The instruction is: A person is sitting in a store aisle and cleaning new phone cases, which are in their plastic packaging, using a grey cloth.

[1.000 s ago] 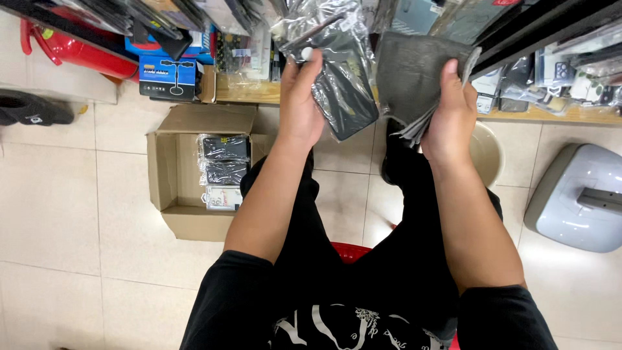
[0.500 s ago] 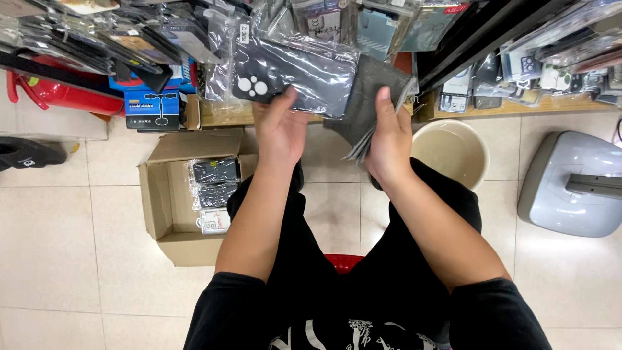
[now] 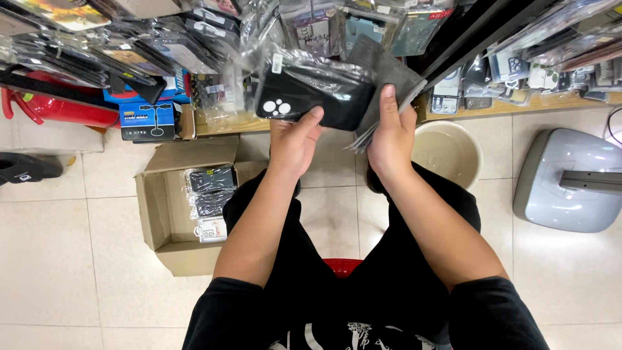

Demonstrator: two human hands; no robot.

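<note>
Left hand (image 3: pixel 293 144) pinches a bagged black phone case (image 3: pixel 315 96) at chest height; right hand (image 3: pixel 391 135) grips a grey stack (image 3: pixel 387 72), thumb on top. Stack's lower edge hidden behind fingers; hanging packages (image 3: pixel 162 45) cropped above.

The phone case (image 3: pixel 311 97) is black with white dots, in clear wrapping. The stack of sheets (image 3: pixel 389 71) is dark grey. The cardboard box (image 3: pixel 162 214) is brown, the basin (image 3: pixel 447 152) cream, the floor (image 3: pixel 65 259) pale beige tile.
</note>
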